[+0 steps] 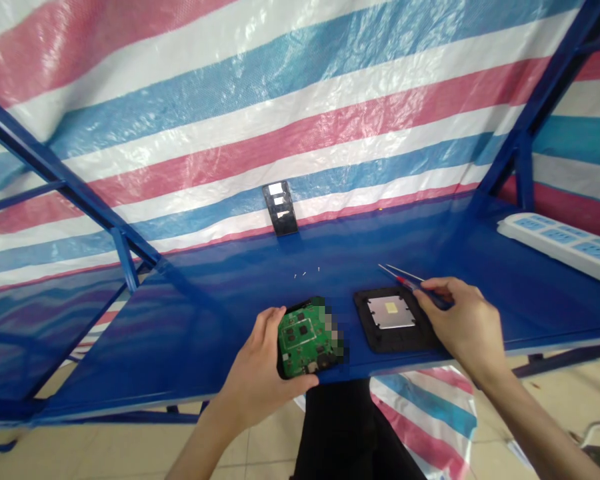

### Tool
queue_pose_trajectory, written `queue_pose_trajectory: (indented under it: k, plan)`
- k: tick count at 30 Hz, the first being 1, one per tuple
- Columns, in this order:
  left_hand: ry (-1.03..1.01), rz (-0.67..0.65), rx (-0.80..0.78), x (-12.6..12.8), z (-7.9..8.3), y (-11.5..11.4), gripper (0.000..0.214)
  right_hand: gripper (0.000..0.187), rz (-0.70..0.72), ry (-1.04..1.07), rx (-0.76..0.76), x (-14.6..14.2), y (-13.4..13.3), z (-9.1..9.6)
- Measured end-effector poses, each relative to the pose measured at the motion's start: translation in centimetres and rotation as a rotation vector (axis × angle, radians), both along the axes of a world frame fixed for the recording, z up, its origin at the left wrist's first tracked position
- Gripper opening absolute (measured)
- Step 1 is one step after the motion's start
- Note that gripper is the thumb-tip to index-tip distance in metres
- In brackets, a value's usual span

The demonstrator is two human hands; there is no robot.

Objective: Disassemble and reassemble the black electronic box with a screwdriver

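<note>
My left hand (260,367) grips a green circuit board (300,337) seated in a black casing, tilted up at the table's front edge. The thumb lies along its lower side and the fingers along its left side. In my right hand (463,320) is a thin-shafted screwdriver (403,281) with a red section and a dark handle. A second slim metal shaft (405,271) runs beside it; its kind is unclear. Below these tips, a black square cover (375,341) with a silver metal plate (391,312) and a yellowish pad lies on the table, partly behind my right hand.
Several tiny screws (304,273) lie on the blue table (200,300). A black glossy slab (281,210) leans against the striped sheet (260,147) at the back. A white power strip (565,240) sits at the right. Blue frame bars (80,187) rise on both sides.
</note>
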State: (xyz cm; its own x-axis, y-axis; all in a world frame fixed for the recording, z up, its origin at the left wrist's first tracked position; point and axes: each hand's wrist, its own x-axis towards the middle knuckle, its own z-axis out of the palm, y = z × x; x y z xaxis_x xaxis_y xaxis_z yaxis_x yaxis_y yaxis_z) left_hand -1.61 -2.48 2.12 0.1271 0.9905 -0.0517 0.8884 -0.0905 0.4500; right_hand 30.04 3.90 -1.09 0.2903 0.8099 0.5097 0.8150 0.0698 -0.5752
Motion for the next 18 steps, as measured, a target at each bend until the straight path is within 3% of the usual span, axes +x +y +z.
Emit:
queue_pose_trajectory:
  k: [4,6,8,12,15,18]
  plan:
    - [-0.051,-0.075,0.011,1.4,-0.4,0.6,0.1,0.024,0.027,-0.147,0.214,-0.4,-0.8,0.1]
    - [-0.053,-0.103,0.022,1.5,-0.4,0.9,0.101,0.017,0.175,-0.23,0.324,-1.2,-1.4,0.6]
    - [-0.052,-0.131,0.018,1.4,-0.3,1.2,0.101,0.015,0.409,-0.3,0.341,-2.3,-2.0,1.4]
    - [-0.048,-0.191,-0.01,0.9,-0.1,1.4,0.103,0.04,0.724,-0.343,0.096,-5.1,-2.6,3.1]
    - [-0.052,-0.211,0.005,0.5,-0.3,1.4,0.1,0.059,0.786,-0.398,-0.09,-6.3,-2.7,4.0]
    - [-0.074,-0.204,0.028,0.4,-0.7,1.8,0.1,0.066,0.797,-0.439,-0.2,-6.5,-2.8,4.5]
